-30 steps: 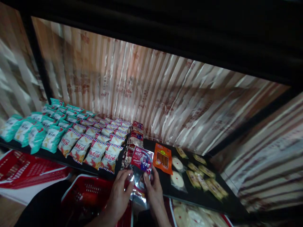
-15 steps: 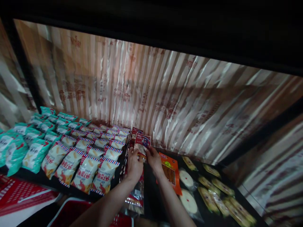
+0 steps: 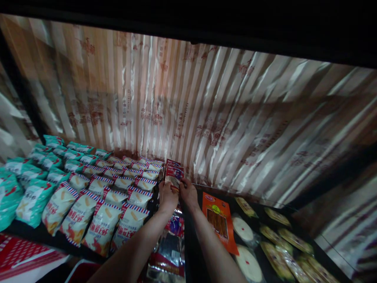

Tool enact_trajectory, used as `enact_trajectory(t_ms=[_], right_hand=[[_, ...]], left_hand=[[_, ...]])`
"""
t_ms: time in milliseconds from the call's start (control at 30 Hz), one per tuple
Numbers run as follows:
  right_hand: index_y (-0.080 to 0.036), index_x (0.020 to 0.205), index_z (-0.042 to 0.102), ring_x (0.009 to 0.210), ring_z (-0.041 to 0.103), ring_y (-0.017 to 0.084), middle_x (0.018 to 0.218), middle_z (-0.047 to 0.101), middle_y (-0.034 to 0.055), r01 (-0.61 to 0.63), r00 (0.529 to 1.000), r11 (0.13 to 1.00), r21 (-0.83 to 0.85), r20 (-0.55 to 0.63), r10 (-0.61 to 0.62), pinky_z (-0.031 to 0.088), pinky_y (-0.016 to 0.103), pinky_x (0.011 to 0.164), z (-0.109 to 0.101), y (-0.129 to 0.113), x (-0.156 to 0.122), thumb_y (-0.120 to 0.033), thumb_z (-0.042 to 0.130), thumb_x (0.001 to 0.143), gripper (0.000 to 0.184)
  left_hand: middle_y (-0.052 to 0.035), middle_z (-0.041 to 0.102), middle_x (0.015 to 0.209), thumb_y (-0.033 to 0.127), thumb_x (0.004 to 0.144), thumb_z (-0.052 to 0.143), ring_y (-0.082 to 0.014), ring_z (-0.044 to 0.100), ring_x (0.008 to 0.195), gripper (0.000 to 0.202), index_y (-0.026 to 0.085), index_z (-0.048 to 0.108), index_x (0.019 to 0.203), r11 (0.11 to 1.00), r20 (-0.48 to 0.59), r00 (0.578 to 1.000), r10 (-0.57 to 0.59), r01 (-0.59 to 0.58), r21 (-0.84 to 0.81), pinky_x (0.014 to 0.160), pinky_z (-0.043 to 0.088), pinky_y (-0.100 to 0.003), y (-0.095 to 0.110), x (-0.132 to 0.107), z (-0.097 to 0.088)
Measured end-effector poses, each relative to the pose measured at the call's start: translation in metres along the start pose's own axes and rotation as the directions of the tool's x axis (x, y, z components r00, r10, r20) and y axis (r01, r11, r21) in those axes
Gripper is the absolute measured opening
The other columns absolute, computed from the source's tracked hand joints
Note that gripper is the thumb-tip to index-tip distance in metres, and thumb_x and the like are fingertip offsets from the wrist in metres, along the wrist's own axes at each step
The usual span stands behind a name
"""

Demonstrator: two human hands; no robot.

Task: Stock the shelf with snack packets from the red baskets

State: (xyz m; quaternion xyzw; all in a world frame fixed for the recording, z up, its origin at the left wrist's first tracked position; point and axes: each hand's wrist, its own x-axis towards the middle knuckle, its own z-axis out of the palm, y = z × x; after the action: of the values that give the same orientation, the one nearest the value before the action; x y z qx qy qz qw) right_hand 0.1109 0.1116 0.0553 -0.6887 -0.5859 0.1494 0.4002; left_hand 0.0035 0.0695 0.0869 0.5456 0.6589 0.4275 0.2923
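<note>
The left hand (image 3: pixel 167 195) and the right hand (image 3: pixel 187 193) sit side by side at the far end of the shelf (image 3: pixel 191 251), each with fingers and thumb closed on the lower edge of one red packet (image 3: pixel 174 175), which stands nearly upright just before the back wall (image 3: pixel 206 118). A second ago both hands held this packet low at the shelf's front edge, over the red basket (image 3: pixel 23 255); now the arms are stretched deep in, and the packet is at the rear of the row of red packets (image 3: pixel 171 243) that lies flat between the forearms. Left of the row lie bags with red, white and blue striped tops (image 3: pixel 103 224), then teal bags (image 3: pixel 29 196). To the right are an orange packet (image 3: pixel 219 222) with a clear window, round white pieces in clear wrap (image 3: pixel 243 228), and yellowish packets (image 3: pixel 282 251). The bags carry large red characters and the striped wall has reddish print, all too blurred to read.
</note>
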Motion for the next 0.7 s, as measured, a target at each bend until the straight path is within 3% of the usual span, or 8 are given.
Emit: enact_trajectory(t_ms=[233, 467, 700], right_hand=[[-0.018, 0.105, 0.065, 0.091, 0.064, 0.02, 0.097, 0.07, 0.0059, -0.034, 0.999, 0.999, 0.036, -0.004, 0.034, 0.047, 0.031, 0.084, 0.007, 0.002, 0.002, -0.029, 0.044, 0.079, 0.036], [-0.014, 0.109, 0.064, 0.099, 0.062, 0.02, 0.105, 0.068, 0.0086, -0.09, 0.996, 0.98, 0.18, 0.001, 0.091, 0.045, 0.03, 0.089, 0.014, 0.009, 0.002, -0.032, 0.047, 0.077, 0.041], [-0.01, 0.106, 0.067, 0.098, 0.063, 0.023, 0.103, 0.069, 0.0122, -0.104, 0.994, 0.981, 0.161, -0.002, 0.105, 0.045, 0.032, 0.089, 0.018, 0.013, 0.006, -0.027, 0.047, 0.075, 0.04]], left_hand=[[-0.0165, 0.055, 0.116, 0.006, 0.072, 0.047, -0.0234, 0.052, 0.111, 0.038, 0.008, 0.062, 0.107, 1.0, 0.006, 1.0, -0.011, 0.01, 0.015, 0.1, 0.036, -0.03, -0.006, 0.006, 0.003], [-0.0162, 0.053, 0.118, 0.006, 0.072, 0.047, -0.0222, 0.052, 0.11, 0.038, 0.009, 0.061, 0.107, 1.0, 0.005, 1.0, -0.015, 0.015, 0.019, 0.099, 0.036, -0.029, -0.008, 0.004, 0.004], [-0.0202, 0.049, 0.125, 0.006, 0.072, 0.045, -0.025, 0.046, 0.12, 0.044, 0.003, 0.055, 0.115, 0.999, 0.02, 1.0, 0.004, -0.005, 0.042, 0.103, 0.034, -0.031, -0.003, 0.001, 0.005]])
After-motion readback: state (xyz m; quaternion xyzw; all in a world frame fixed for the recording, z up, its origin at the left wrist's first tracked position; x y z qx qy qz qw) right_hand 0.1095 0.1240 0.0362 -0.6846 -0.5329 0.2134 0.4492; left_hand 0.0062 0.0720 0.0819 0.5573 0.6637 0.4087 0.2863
